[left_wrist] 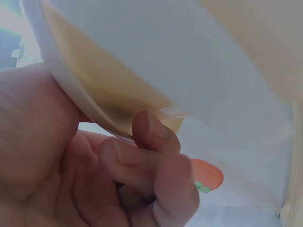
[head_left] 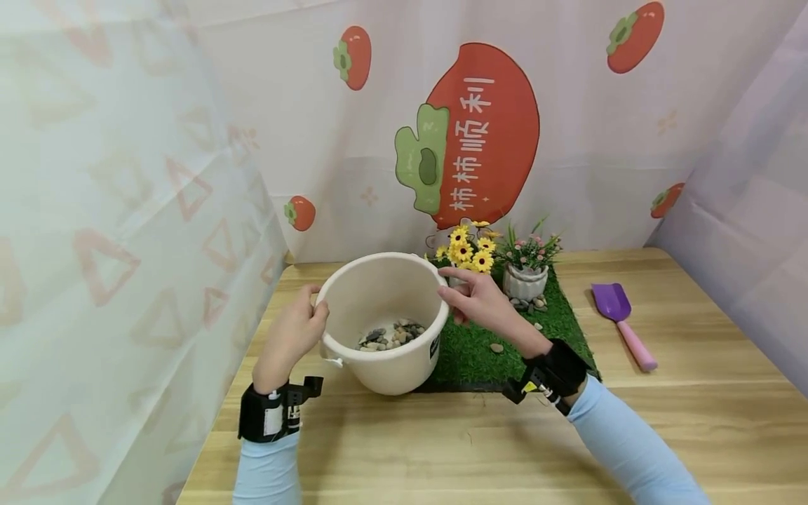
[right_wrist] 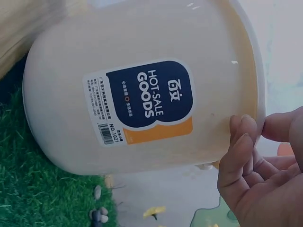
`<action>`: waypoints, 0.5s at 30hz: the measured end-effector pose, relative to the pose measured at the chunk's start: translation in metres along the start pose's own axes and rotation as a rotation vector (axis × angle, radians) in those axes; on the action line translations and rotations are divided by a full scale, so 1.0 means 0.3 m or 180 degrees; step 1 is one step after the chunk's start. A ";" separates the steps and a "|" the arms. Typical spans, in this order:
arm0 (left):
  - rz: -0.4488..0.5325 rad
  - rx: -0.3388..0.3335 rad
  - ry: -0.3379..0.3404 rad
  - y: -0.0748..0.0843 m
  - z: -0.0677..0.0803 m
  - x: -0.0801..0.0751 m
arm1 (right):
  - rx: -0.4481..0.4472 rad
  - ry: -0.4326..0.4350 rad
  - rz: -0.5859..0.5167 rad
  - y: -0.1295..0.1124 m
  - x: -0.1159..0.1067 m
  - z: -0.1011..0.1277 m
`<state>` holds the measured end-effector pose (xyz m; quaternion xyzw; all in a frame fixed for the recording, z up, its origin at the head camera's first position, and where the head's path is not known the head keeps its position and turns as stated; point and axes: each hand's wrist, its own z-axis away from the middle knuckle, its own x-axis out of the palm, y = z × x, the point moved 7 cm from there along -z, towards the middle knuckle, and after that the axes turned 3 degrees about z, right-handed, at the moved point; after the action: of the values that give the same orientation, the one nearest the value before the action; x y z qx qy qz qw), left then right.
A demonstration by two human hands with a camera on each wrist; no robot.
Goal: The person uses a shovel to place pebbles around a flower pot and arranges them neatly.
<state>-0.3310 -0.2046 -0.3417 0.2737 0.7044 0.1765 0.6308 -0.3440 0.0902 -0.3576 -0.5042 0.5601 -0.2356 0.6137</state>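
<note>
A cream plastic bucket (head_left: 391,370) stands out at the left of the table, its mouth facing up toward the head camera. Inside, at the bottom, lie several grey and tan pebbles (head_left: 393,335). My left hand (head_left: 292,335) grips the bucket's left rim, with fingers curled under it in the left wrist view. On the opposite side, my right hand (head_left: 482,303) pinches the rim between thumb and fingers. A printed label (right_wrist: 147,101) covers the bucket's side in the right wrist view. Whether its base touches the table or the turf, I cannot tell.
Artificial turf (head_left: 480,361) lies right of and partly behind the bucket. Yellow flowers (head_left: 470,249) and a white pot (head_left: 525,283) with pink flowers stand toward its back, near small stones (head_left: 529,304). A purple shovel (head_left: 612,303) with a pink handle lies farther right.
</note>
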 end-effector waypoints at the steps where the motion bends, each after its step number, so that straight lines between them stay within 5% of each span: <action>1: 0.0060 -0.0010 -0.0008 -0.004 -0.003 -0.007 | -0.0002 -0.0006 -0.0002 -0.003 0.004 -0.009; 15: -0.0084 -0.0256 0.0139 -0.093 -0.056 -0.136 | 0.0094 -0.0155 -0.0384 -0.029 0.108 -0.180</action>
<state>-0.3497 -0.2497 -0.3236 0.2348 0.7139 0.2023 0.6280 -0.3830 0.0400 -0.3571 -0.5335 0.5100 -0.2681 0.6192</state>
